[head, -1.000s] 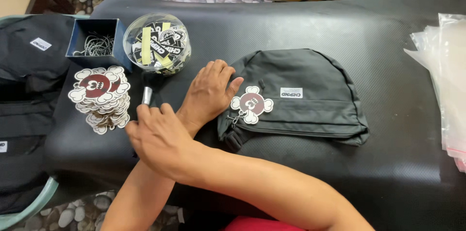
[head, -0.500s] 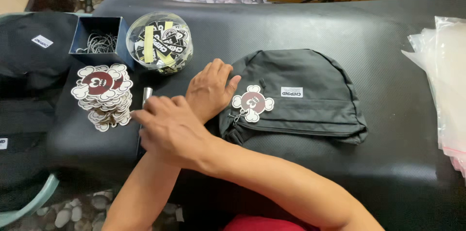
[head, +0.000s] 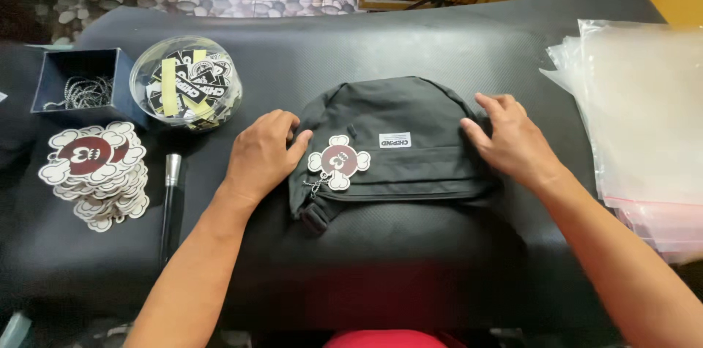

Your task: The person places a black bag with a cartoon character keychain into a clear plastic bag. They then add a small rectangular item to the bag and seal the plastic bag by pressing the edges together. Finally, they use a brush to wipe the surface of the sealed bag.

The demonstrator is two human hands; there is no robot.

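Observation:
A black bag (head: 399, 147) lies flat in the middle of the black table (head: 439, 48). A white and dark red cloud-shaped tag (head: 338, 161) hangs on a small chain at its left side. My left hand (head: 261, 154) rests flat against the bag's left edge, fingers touching the fabric beside the tag. My right hand (head: 512, 139) presses on the bag's right edge with fingers spread. Neither hand holds anything.
A stack of the same cloud-shaped tags (head: 95, 172) lies at the left. Behind it stand a blue box of ball chains (head: 77, 88) and a clear round tub of labels (head: 184, 88). A black and silver pen (head: 170, 205) lies near my left forearm. Clear plastic bags (head: 644, 114) are piled at right.
My right hand has crossed from the left, where it was over the pen, to the bag's right edge. The pen now lies on the table. My left hand stays at the bag.

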